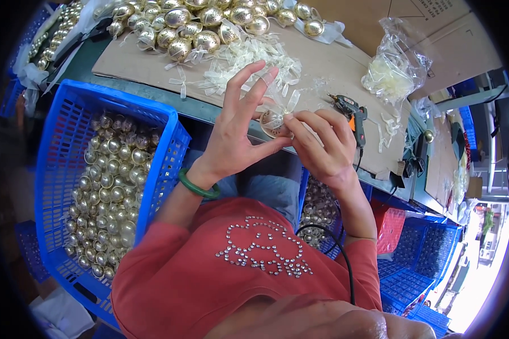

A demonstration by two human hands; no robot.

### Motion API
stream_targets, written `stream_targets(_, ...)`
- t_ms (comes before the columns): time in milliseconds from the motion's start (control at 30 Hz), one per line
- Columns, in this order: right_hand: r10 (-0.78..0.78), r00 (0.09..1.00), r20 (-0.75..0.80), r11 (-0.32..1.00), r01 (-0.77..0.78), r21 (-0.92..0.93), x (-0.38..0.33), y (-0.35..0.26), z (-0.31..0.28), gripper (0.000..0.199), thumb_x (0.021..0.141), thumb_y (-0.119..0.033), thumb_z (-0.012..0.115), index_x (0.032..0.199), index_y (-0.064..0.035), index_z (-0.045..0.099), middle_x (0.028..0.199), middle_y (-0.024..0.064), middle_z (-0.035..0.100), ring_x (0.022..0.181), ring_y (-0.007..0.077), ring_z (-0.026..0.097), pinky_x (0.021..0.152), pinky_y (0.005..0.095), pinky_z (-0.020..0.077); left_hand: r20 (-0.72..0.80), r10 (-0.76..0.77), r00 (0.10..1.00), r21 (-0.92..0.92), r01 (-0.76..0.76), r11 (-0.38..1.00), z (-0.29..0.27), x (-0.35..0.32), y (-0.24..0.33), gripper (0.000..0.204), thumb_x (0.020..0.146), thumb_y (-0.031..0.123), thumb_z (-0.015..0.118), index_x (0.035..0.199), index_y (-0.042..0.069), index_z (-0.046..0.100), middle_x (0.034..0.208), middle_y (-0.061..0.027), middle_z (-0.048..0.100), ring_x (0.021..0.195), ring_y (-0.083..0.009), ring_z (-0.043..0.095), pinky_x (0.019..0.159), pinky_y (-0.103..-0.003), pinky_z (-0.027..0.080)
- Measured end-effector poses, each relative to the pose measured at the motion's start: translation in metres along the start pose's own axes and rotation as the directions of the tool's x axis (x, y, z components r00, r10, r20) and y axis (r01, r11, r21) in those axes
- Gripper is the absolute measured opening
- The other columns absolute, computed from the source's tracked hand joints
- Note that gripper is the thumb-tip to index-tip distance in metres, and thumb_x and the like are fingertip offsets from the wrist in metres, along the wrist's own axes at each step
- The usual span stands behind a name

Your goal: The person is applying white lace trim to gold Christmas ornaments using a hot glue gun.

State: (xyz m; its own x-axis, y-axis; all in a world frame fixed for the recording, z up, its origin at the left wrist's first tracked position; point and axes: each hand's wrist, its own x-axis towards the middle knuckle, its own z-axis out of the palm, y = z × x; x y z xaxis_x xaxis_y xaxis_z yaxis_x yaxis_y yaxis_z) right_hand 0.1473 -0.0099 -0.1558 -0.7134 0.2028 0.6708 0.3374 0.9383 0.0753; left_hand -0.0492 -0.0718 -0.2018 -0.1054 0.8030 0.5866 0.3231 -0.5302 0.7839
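Two hands hold one gold ornament point(271, 124) over the bench's point(316, 73) near edge.
The left hand point(232, 127) has its grip closed around the ornament's side; the right hand point(325, 144) pinches it beside a pale ribbon bow point(290, 104). Beyond lie loose bows point(257, 63) and a glue gun point(352, 116).
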Motion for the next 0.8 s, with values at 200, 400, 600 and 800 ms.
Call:
stream_targets(200, -0.025, 1.0, -0.019, 1.0, 0.025, -0.019, -0.001, 0.003, 0.004, 0.046, 0.069, -0.012, 0.08, 0.114, -0.0068, 0.074, 0.11, 0.0047, 0.07, 0.096, 0.0235, 0.065, 0.082, 0.0355, 0.0538, -0.02, 0.082, 0.996, 0.05, -0.081, 0.995, 0.0, 0.002, 0.001, 0.101, 0.076, 0.015, 0.092, 0.162, 0.013, 0.039, 0.161, -0.0176, 0.03, 0.115, -0.0262, 0.064, 0.09, -0.035, 0.061)
stream_targets(400, 0.343, 0.938, -0.047, 0.923, -0.327, 0.201, -0.004, -0.001, -0.006, 0.063, 0.077, -0.006, 0.084, 0.137, -0.0066, 0.065, 0.126, 0.0085, 0.07, 0.105, 0.0256, 0.067, 0.091, 0.034, 0.0557, -0.026, -0.013, 1.0, -0.083, 0.011, 0.996, 0.007, 0.003, 0.005, 0.093, 0.075, 0.015, 0.092, 0.156, 0.012, 0.046, 0.16, -0.0194, 0.031, 0.122, -0.0317, 0.061, 0.094, -0.041, 0.06)
stream_targets(600, 0.697, 0.448, 0.559, 0.132, -0.847, 0.515, -0.058, 0.006, -0.059, 0.08, 0.085, -0.005, 0.077, 0.157, -0.0046, 0.041, 0.136, 0.0128, 0.066, 0.124, 0.0237, 0.064, 0.105, 0.0371, 0.0541, 0.198, 0.221, 0.955, -0.002, -0.225, 0.974, 0.019, 0.015, 0.005, 0.065, 0.076, 0.024, 0.09, 0.132, 0.01, 0.058, 0.153, -0.0208, 0.042, 0.127, -0.0398, 0.058, 0.103, -0.048, 0.053)
stream_targets(800, 0.933, 0.023, 0.358, -0.077, -0.962, 0.261, -0.213, -0.011, -0.161, 0.068, 0.091, -0.011, 0.076, 0.151, -0.0022, 0.047, 0.122, 0.0142, 0.069, 0.113, 0.022, 0.068, 0.097, 0.0332, 0.0554, -0.035, 0.223, 0.974, 0.584, -0.161, 0.795, -0.006, 0.094, -0.058, 0.042, 0.086, 0.028, 0.081, 0.123, 0.012, 0.068, 0.133, -0.0078, 0.065, 0.133, -0.0302, 0.056, 0.107, -0.046, 0.049)
